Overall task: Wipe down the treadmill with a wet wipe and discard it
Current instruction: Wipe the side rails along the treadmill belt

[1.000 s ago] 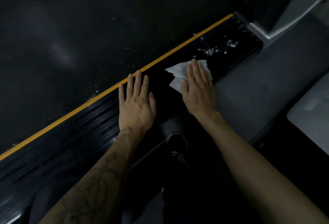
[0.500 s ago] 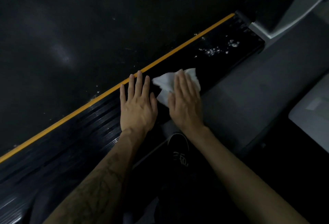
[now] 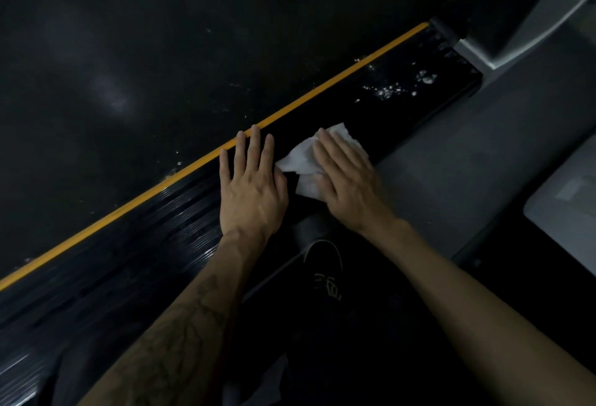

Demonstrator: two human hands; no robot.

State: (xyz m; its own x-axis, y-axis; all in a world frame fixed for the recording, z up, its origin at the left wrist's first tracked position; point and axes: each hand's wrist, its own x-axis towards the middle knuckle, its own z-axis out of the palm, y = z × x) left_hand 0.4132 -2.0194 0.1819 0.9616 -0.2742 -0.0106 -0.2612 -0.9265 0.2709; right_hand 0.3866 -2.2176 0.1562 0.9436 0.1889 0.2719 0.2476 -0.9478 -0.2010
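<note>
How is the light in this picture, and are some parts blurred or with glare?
Head view: dim overall; the white crumpled wet wipe under the right hand is brightest; faint glare patch on the black treadmill belt; ribbed black side rail looks smeared; the yellow stripe bows slightly, suggesting wide-angle distortion; the left hand is fairly sharp.

Dim light; grey floor [image 3: 477, 160] beside a pale grey slab [image 3: 567, 212] at right.

Dim, underexposed, soft view with wide-angle edge distortion.
</note>
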